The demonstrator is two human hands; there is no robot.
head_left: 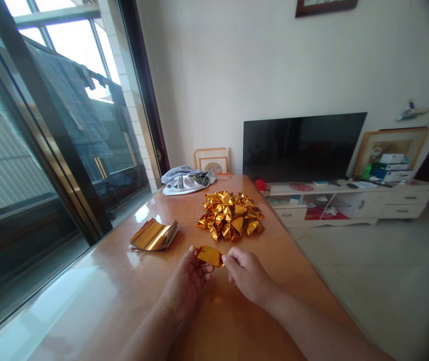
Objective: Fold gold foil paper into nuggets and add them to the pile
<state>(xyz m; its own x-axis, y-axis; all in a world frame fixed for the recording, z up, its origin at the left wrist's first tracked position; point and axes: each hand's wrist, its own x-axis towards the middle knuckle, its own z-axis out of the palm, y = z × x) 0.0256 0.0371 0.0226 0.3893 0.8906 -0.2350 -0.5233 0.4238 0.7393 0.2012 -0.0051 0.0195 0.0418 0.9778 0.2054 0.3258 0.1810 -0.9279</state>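
Between my two hands is a folded piece of gold foil paper [209, 255], held just above the table. My left hand [190, 276] grips its left end, thumb on top and the other fingers curled underneath. At the right end, my right hand [245, 271] pinches the foil between thumb and bent forefinger. Beyond my hands lies a heap of folded gold foil pieces [231, 215], shiny and creased. Left of that heap rests a stack of flat gold foil sheets [154, 234] with slightly curled edges.
The glossy wooden table [124, 301] runs away from me, its right edge dropping to a tiled floor. Grey cloth [187, 179] lies bunched at its far end. A low white cabinet [372, 200] with a television [304, 148] stands beyond; a glass sliding door [48, 150] is left.
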